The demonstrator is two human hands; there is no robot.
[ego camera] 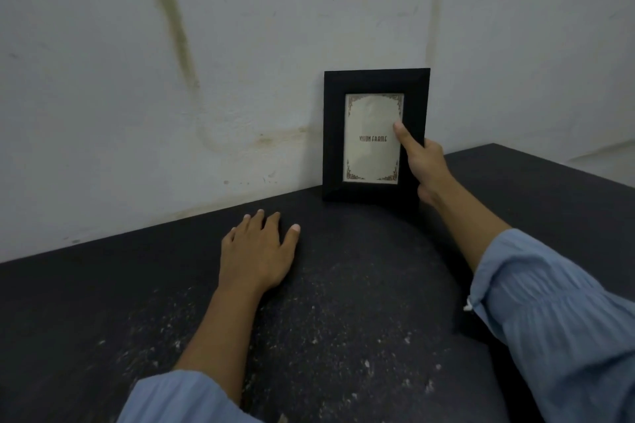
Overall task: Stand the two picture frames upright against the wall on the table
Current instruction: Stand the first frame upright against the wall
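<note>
A black picture frame [375, 82] with a cream card reading "VISION FRAME" stands upright on the dark table [343, 319], its back against the white wall [240, 45]. My right hand [426, 165] grips the frame's right edge, thumb lying across the glass. My left hand [257, 251] rests flat on the tabletop to the left of the frame, fingers spread, holding nothing. Only one frame is in view.
The tabletop is dusty and speckled. The wall carries brownish streaks and stains, and meets the table along a line running from lower left to the frame. The table's right edge [567, 165] shows beyond the frame.
</note>
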